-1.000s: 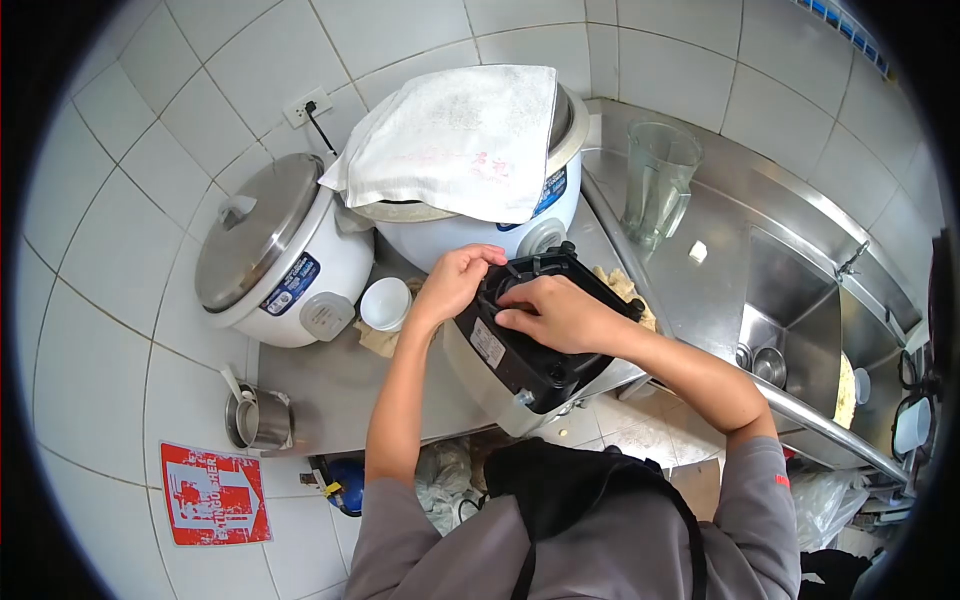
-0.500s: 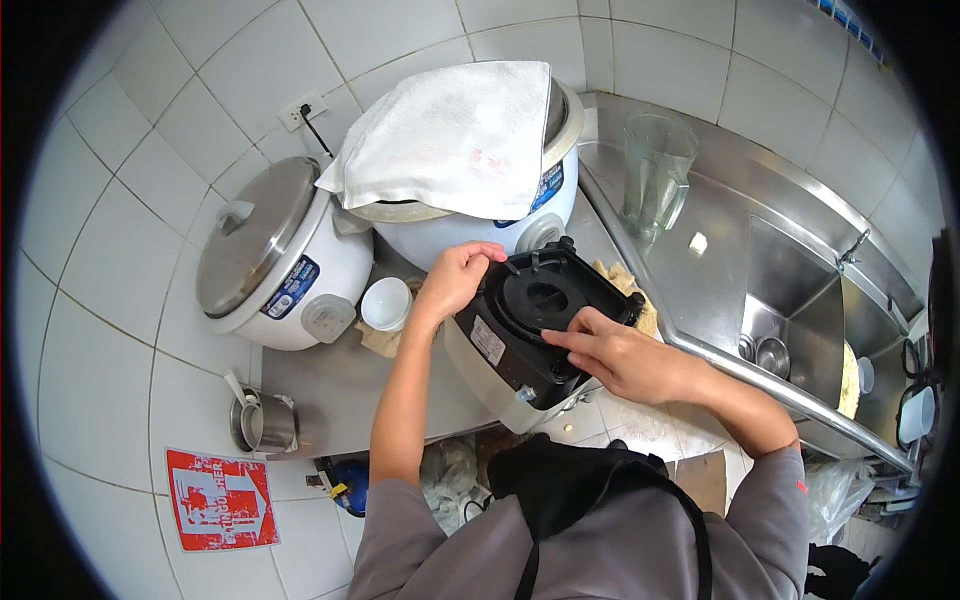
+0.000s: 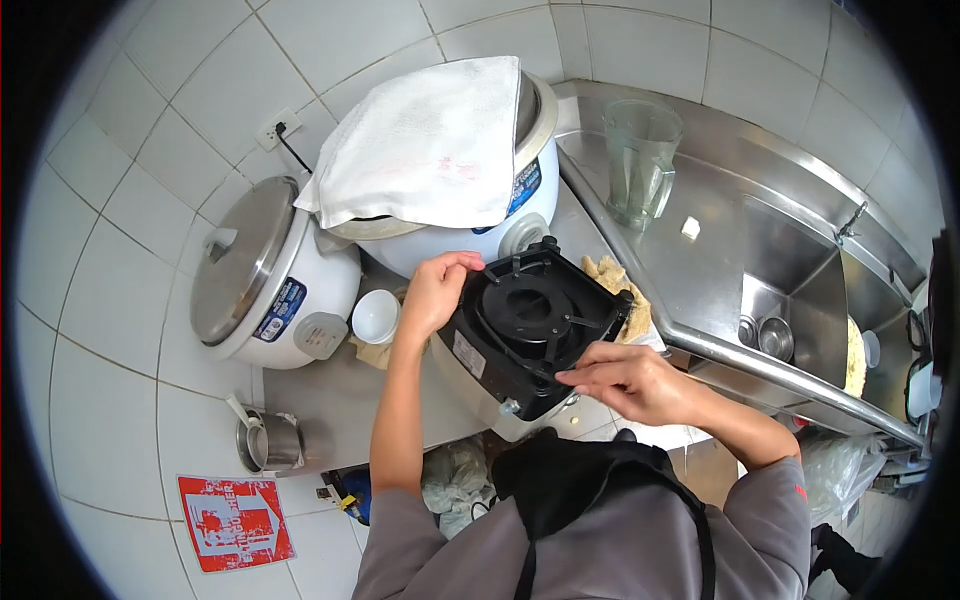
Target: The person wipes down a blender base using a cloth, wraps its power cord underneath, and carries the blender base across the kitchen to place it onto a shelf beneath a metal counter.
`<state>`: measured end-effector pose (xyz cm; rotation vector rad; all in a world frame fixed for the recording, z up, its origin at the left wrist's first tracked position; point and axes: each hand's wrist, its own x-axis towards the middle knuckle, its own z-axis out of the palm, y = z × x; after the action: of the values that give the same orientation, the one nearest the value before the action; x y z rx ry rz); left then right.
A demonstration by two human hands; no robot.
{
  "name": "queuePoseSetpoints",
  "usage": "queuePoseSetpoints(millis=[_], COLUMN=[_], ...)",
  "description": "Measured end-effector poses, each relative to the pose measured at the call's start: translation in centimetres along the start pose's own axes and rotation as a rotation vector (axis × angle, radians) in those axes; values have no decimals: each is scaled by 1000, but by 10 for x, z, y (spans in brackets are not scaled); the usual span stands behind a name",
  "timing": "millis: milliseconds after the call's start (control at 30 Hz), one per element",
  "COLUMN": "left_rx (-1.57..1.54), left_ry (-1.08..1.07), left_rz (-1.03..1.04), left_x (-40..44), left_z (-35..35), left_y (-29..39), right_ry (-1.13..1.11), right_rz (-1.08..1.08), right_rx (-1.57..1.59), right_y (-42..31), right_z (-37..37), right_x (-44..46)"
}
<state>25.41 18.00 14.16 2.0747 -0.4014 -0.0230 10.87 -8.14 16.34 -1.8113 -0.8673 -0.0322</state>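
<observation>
Black-topped portable stove (image 3: 527, 310) on the metal bench (image 3: 340, 400), round burner uppermost, pale lower casing towards the wearer, printed label (image 3: 468, 354) along the left side. Left hand (image 3: 438, 290) at the far left edge of the stove, fingers bent and bunched; impossible to tell whether gripping that edge or merely resting against it. Right hand (image 3: 630, 385) at the near right part of the stove, thumb and fingers drawn together, fingertips at the black top; any small item between them hidden from view.

Beyond the stove, large white rice cooker (image 3: 410, 253) with white towel (image 3: 425, 150) draped over the top. To the left, second rice cooker (image 3: 330, 280) under a steel lid (image 3: 243, 262). Between this cooker and the left hand, small white bowl (image 3: 376, 316). Nearer the bench's left end, metal pot (image 3: 278, 442). Just beside the stove on the right, crumpled yellowish cloth (image 3: 640, 300). Farther right, on the steel sink unit (image 3: 700, 280), clear blender jug (image 3: 637, 175), upright, with small white piece (image 3: 690, 228) near the base.
</observation>
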Motion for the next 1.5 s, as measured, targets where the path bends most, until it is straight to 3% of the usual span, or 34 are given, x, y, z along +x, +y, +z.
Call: queuePoseSetpoints(millis=[167,300,400,433,567,667,800,967,1067,1100,1200,1233,1333,1500], left_rx=[-25,-40,-80,-91,-94,-124,-122,-85,-103,-115,-121,-121,-117,-100], left_ry=[1,-11,-23,-28,-29,-45,-64,-79,-87,-80,-65,-58,-60,-46], left_rz=[18,-40,-28,-29,-54,-36,-34,-39,-45,-35,-51,-49,-68,-39], left_x=[-1,-4,-2,-3,-5,-3,-5,-4,-5,-2,-3,-4,-5,-3], left_z=[-1,-2,-3,-4,-5,-4,-6,-6,-8,-8,-7,-7,-6,-8], left_y=[2,8,6,6,8,7,13,15,9,6,7,6,8,8], right_ry=[1,18,-139,-170,-202,-235,-335,-449,-385,-351,-456,-463,-495,-545], right_rz=[136,116,707,752,592,523,534,267,-123,-153,140,321,443,226], right_rx=[-211,-338,-277,-153,363,380,-26,-239,-318,-313,-313,-131,59,-184], right_y=[10,34,35,49,82,88,64,77,104,107,101,99,90,91], right_z=[-6,-20,-44,-47,-55,-57,-64,-65,-52,-54,-62,-66,-71,-68], right_x=[-1,11,29,27,11,5,24,42,48,51,56,58,54,59])
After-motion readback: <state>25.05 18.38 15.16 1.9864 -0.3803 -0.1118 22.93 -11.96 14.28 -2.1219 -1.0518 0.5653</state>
